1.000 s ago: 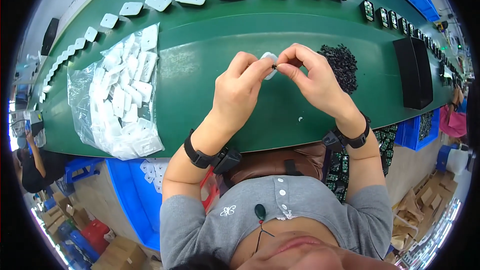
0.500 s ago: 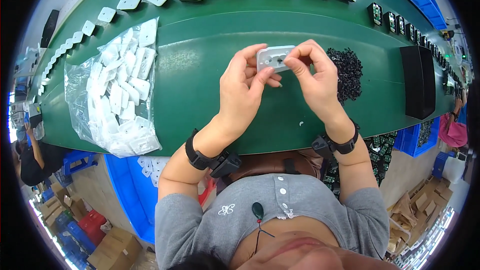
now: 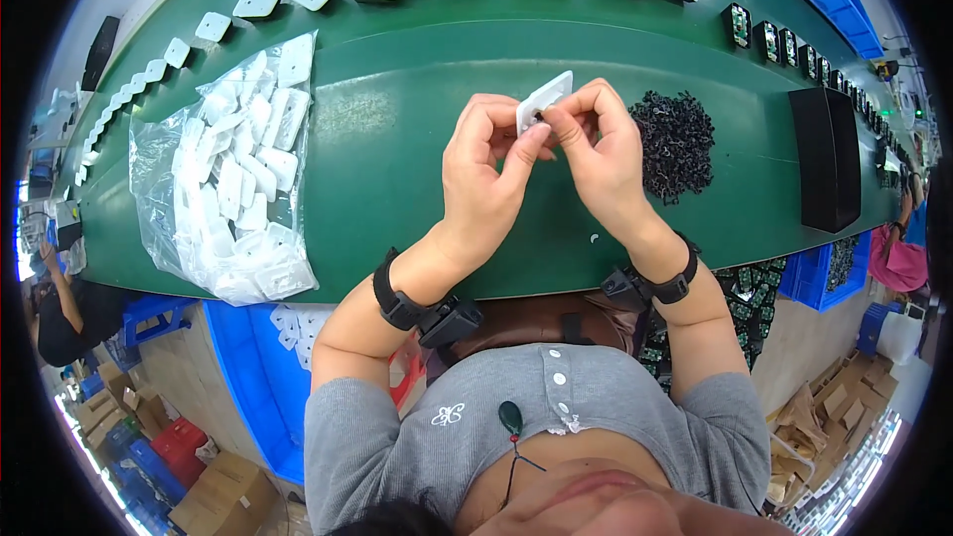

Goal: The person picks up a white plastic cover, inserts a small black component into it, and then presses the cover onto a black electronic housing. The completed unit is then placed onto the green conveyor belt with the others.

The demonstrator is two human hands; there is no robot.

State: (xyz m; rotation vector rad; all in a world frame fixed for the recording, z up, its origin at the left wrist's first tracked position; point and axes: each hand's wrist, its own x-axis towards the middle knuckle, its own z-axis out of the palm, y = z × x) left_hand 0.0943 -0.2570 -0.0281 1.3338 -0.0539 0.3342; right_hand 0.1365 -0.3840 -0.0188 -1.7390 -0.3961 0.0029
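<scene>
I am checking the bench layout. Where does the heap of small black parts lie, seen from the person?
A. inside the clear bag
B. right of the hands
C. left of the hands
B: the heap of small black parts lies on the green table, just beyond the right hand.

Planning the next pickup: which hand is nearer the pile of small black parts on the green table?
Right. The right hand is just beside the pile of small black parts, pinching the white plate; the left hand is farther away, across the plate.

White plate (image 3: 543, 101) now tilted edge-up.
</scene>
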